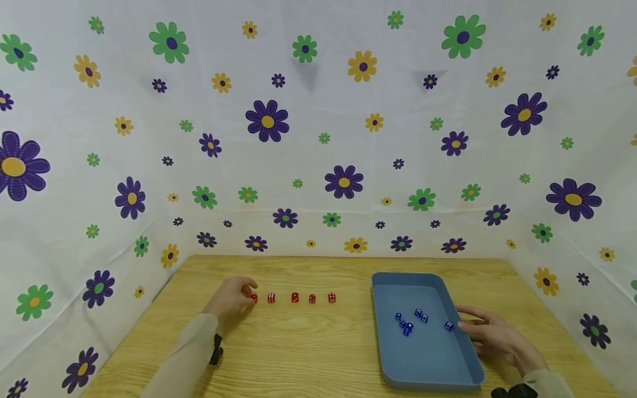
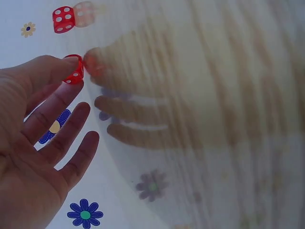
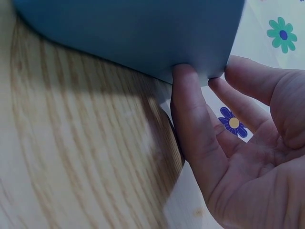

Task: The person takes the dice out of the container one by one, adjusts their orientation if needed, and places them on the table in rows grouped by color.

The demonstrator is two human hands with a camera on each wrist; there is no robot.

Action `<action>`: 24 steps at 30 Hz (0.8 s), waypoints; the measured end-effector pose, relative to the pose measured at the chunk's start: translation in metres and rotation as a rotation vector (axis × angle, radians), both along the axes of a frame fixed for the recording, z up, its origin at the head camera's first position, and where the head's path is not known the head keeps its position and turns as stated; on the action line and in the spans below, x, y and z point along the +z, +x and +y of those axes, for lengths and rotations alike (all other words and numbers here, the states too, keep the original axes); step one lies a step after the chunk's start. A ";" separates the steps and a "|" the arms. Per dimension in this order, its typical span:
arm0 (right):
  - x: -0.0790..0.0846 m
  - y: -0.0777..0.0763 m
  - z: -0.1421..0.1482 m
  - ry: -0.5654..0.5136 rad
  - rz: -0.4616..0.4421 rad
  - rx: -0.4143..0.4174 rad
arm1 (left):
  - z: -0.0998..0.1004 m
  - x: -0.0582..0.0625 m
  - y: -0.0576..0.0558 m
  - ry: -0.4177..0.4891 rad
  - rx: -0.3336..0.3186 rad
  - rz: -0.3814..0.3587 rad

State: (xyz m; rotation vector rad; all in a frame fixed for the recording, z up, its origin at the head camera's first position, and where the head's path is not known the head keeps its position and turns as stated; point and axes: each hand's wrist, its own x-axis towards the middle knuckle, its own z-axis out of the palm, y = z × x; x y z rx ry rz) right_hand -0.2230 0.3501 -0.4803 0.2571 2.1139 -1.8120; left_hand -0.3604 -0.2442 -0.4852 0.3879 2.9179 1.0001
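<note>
At the left end of a row of red dice, my left hand [image 1: 234, 298] pinches a red die [image 2: 74, 71] between thumb and index finger, the other fingers spread below. In the left wrist view, another red die [image 2: 64, 20] stands just beyond the held one. The row continues to the right with several more red dice [image 1: 295, 298]. On the right, my right hand [image 1: 500, 334] touches the outer right side of a blue tray [image 1: 433, 381], its fingertips against the wall and rim. Several blue dice [image 1: 408, 328] lie inside, one blue die [image 1: 449, 326] near the right wall.
A light wood table [image 1: 298, 354] bears everything. A white sheet with flower prints [image 1: 308, 149] rises behind it and along both sides. In the left wrist view, the glossy tabletop [image 2: 228, 119] reflects the hand and dice.
</note>
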 end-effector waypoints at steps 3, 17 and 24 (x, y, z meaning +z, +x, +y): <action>0.000 0.000 0.000 0.004 -0.005 0.001 | 0.000 -0.003 -0.001 -0.028 -0.006 0.013; 0.000 0.002 0.000 -0.008 -0.008 -0.005 | 0.002 0.000 -0.002 -0.065 -0.050 0.002; 0.002 0.001 -0.002 0.005 -0.016 -0.033 | 0.008 0.001 -0.006 -0.011 -0.026 0.028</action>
